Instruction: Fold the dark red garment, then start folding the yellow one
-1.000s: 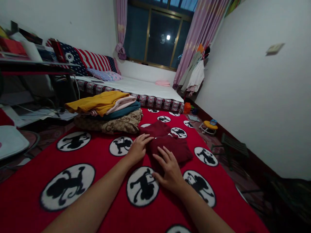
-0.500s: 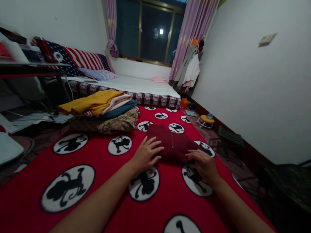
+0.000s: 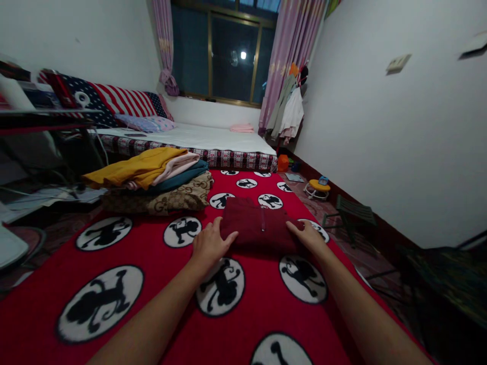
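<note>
A folded maroon top [image 3: 249, 230] with a short zipper lies on a red blanket [image 3: 152, 284] patterned with black monkeys in white circles. My left hand [image 3: 210, 244] holds the top's left edge, thumb resting above and fingers curled round the side, their tips partly hidden. At the opposite edge, my right hand [image 3: 307, 236] grips the cloth with its thumb on top; its other fingers are largely out of sight. To the left is a stack of folded clothes, with a mustard-yellow garment [image 3: 140, 166] uppermost and a brown patterned garment [image 3: 182, 195] at the bottom.
Beyond the blanket stands a bed [image 3: 198, 136] beneath a window. A desk [image 3: 45, 112] holding various items is on the left. Along the right wall are a small yellow stool [image 3: 318, 186] and a dark folding stool [image 3: 353, 210]. Clothes [image 3: 291, 111] hang beside the curtain.
My left hand has shifted from lying on the top to its left edge. My right hand has moved to the right edge. The camera view has turned slightly right.
</note>
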Demonstrator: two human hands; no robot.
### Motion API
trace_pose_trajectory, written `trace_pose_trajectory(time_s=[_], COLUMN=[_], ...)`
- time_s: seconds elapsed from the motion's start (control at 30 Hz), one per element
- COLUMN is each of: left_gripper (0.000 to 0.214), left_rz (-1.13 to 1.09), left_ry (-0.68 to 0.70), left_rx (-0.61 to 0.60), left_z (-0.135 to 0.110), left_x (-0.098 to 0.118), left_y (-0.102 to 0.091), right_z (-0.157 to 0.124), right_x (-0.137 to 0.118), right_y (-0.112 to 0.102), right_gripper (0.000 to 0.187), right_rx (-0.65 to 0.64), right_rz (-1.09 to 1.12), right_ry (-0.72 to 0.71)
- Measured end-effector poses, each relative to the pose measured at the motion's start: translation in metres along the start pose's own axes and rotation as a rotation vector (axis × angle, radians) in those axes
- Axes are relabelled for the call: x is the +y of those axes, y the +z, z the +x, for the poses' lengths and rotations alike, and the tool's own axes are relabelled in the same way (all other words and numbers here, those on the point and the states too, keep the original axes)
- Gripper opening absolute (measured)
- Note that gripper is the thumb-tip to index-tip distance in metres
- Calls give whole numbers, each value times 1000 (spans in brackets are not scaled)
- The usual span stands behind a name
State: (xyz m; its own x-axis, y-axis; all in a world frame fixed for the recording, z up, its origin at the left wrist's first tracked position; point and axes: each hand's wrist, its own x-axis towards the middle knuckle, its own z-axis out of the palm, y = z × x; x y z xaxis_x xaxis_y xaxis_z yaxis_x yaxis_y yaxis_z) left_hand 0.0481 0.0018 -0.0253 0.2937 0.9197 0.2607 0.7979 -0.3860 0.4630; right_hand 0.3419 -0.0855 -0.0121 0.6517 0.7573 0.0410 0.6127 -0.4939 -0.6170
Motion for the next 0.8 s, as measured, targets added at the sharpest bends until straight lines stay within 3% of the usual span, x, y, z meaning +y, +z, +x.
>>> trace_pose_trajectory(time_s=[0.07,0.17,0.27,0.37,0.43,0.5,0.63,0.73,0.8], left_gripper=[56,32,23,26,31,37,44,53,51], left_rz=[-147,-410,-507,-454,-424,-445,-563,-696,-754], left_ry=[4,137,332,468,497,454,203,0,-52], left_rx=[-36,60,159,125,99,104,159,171,187], left_z=[0,-2,-10,-19,-22,-21,-10,1,5], left_x=[2,12,25,33,33,30,16,8,9], left_y=[2,7,14,19,20,20,22,27,29], right_z=[-1,-16,-42,-60,-62,-56,-34,-21,-17], right_x=[-7,-27,-58,-81,-81,-68,-14,19,25], right_y=[2,3,7,14,19,22,21,18,16], right_gripper=[49,46,46,48,49,48,68,83,81], right_rx=[8,170,252,204,192,257,413,287,218], right_rz=[156,283,136,-112,-192,-159,-50,-26,40], right_ry=[-53,-240,-481,-615,-644,-583,-200,-13,-14])
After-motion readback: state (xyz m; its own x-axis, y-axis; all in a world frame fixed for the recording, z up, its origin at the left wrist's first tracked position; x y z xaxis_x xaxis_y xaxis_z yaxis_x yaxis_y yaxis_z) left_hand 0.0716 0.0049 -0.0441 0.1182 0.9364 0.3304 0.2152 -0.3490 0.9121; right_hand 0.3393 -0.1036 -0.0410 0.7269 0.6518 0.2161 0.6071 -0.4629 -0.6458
